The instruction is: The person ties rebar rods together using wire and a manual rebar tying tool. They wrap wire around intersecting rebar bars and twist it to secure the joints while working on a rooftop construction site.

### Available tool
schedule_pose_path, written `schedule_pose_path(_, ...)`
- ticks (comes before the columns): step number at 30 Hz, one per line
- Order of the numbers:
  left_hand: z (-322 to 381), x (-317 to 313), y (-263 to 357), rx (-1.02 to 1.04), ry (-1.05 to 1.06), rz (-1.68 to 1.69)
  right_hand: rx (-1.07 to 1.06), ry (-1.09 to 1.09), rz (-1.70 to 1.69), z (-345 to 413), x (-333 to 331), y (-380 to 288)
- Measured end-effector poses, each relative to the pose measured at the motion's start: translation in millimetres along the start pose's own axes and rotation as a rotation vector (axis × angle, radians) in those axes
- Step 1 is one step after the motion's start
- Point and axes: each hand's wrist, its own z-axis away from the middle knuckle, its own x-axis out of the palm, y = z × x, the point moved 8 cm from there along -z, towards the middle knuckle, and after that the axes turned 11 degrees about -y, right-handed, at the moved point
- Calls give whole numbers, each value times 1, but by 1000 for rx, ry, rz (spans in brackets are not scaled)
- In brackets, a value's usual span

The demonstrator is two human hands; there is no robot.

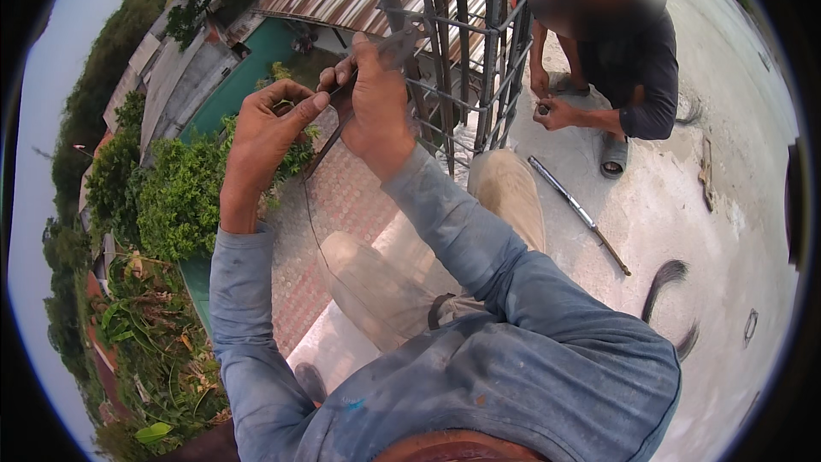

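My right hand (378, 106) grips a pair of steel pincers (397, 48), its jaws up against the rebar column cage (490, 42) and its handles slanting down to the left. Close beside it, my left hand (272, 119) pinches a thin dark wire between thumb and forefinger. Below the handles a loose length of wire (311, 218) hangs down across my trouser leg. Upright ribbed bars and square stirrups make up the cage. How the wire meets the bars is hidden behind my right hand and the pincers.
A co-worker (622, 77) crouches right of the cage, holding a small object. On the concrete slab (725, 269) lie a metal rod tool (571, 199), wire bundles (660, 285), a rusty metal piece (706, 173) and a small coil (750, 327). Beyond the slab edge, paving (340, 199) lies far below.
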Motion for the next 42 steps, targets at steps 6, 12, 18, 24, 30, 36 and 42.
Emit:
schedule_pose_path(6, -30, -15, 23, -73, -176, -516, -106, -170, -184, -12, 15, 6)
schedule_pose_path(12, -38, 8, 9, -57, -553, -337, -24, -409, -319, -17, 20, 9)
schedule_pose_path(18, -26, 5, -22, -334, -423, -400, 53, -429, -250, -19, 19, 12)
schedule_pose_path(24, -22, 23, -6, 120, 19, -954, -79, 120, -183, -11, -2, 1)
schedule_pose_path(30, -21, 30, -23, 386, 298, -948, -80, 179, 71, -20, -4, -6)
schedule_pose_path(36, -52, 17, -24, 561, 282, -1004, -143, 275, 61, -43, -12, 4)
schedule_pose_path(42, -50, 12, -33, 299, 82, -918, -176, 144, 71, -39, -14, 4)
